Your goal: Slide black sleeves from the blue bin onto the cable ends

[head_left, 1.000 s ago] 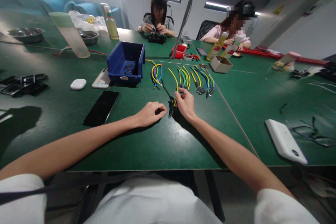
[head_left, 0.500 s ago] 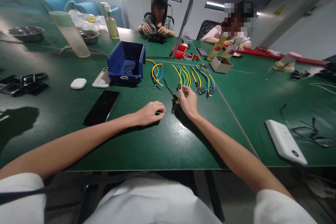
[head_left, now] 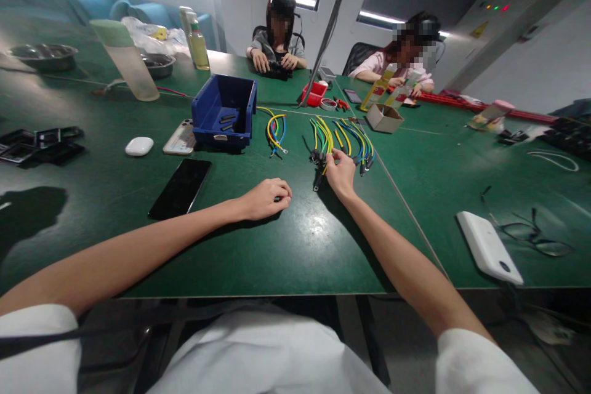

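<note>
My right hand [head_left: 340, 173] pinches a yellow-green wire [head_left: 329, 144] over a bunch of similar wires. The wire's near end has a black sleeve and a ring terminal [head_left: 316, 186], by the fingertips. To the right of this bunch lies a second group of yellow, blue and green wires [head_left: 364, 138] with black-sleeved ends. My left hand [head_left: 266, 199] rests on the green table [head_left: 295, 252] with its fingers loosely curled, and nothing shows in it. Beyond it lie a few yellow and blue wires [head_left: 276, 130] with bare ring terminals. A blue bin [head_left: 220, 135] holds several short black sleeves [head_left: 228, 120].
A black phone [head_left: 181, 189], an earbud case [head_left: 139, 146] and another phone [head_left: 180, 137] lie left. On the right are a white power bank [head_left: 489, 247] and glasses [head_left: 535, 237]. A small carton [head_left: 385, 120] and a slanted pole [head_left: 325, 37] stand farther back. Two people sit opposite.
My right hand has moved slightly right and away from me, bringing its wire over the bunch. The left hand stays in place. The view has tilted a little.
</note>
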Demonstrator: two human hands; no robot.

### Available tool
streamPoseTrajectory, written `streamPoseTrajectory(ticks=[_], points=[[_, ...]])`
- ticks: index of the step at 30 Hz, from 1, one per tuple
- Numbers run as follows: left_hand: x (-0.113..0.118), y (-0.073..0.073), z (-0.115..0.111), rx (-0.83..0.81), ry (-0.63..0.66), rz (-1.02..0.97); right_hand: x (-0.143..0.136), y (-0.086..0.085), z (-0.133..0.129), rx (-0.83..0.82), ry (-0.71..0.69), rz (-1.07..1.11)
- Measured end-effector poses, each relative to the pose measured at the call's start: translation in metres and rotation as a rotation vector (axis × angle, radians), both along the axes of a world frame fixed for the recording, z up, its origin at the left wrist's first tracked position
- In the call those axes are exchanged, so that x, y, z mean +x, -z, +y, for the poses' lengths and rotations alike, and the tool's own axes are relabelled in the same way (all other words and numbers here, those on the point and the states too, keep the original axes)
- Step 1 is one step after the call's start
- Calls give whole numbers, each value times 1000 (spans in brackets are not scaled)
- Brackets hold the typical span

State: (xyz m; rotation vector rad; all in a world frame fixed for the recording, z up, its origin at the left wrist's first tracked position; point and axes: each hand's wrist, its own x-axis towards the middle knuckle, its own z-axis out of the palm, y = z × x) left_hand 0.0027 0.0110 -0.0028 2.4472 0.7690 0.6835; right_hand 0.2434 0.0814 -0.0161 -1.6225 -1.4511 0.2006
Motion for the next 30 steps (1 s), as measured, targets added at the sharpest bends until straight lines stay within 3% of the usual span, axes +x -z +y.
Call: streamPoseTrajectory(ticks=[17, 30], points=[[-1, 4, 2, 28, 27, -22, 17, -2, 15, -98, 93, -138], [-1, 5, 1, 64, 30, 16, 54, -23, 64, -291, 99, -336]])
